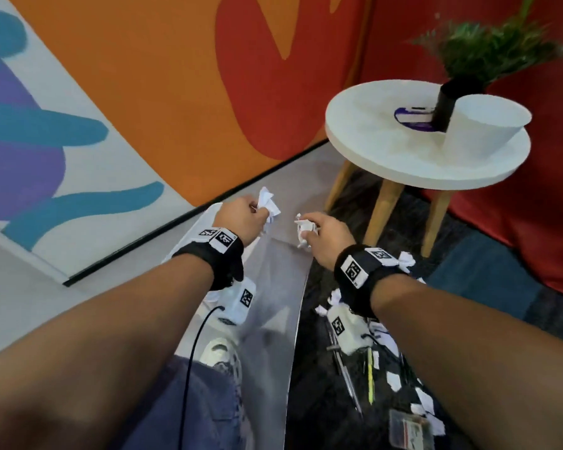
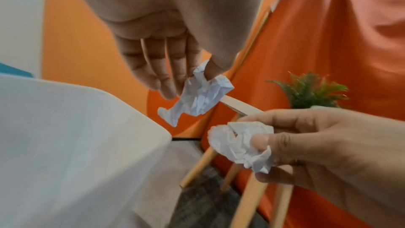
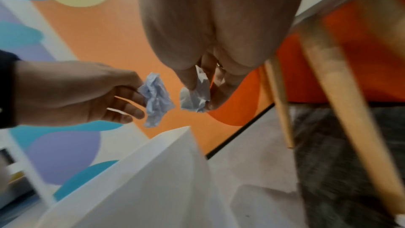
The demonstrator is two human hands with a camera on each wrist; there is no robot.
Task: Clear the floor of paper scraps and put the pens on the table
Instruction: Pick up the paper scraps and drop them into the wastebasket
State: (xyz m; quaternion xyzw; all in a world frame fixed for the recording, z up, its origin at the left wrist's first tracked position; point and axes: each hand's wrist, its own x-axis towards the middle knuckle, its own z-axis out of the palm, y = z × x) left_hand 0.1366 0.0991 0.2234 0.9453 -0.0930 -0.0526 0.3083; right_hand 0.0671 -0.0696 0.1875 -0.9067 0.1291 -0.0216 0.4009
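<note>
My left hand (image 1: 257, 212) pinches a crumpled white paper scrap (image 1: 269, 202) between thumb and fingers. Just to its right, my right hand (image 1: 311, 231) pinches a second crumpled scrap (image 1: 304, 228). Both hands hover over the open top of a white bin (image 1: 267, 306). The left wrist view shows the left scrap (image 2: 201, 96) hanging from my fingertips (image 2: 168, 91) and the right scrap (image 2: 238, 145) beside the bin wall (image 2: 76, 145). A yellow pen (image 1: 370, 378) and silver pens (image 1: 346, 375) lie on the dark carpet under my right forearm, among several loose paper scraps (image 1: 393, 381).
A round white table (image 1: 387, 157) on wooden legs (image 1: 382, 216) stands at the right, bearing a potted plant (image 1: 488, 43), a white cup (image 1: 481, 125) and a purple item (image 1: 413, 116). A colourful wall runs behind. A plastic card (image 1: 410, 430) lies on the carpet.
</note>
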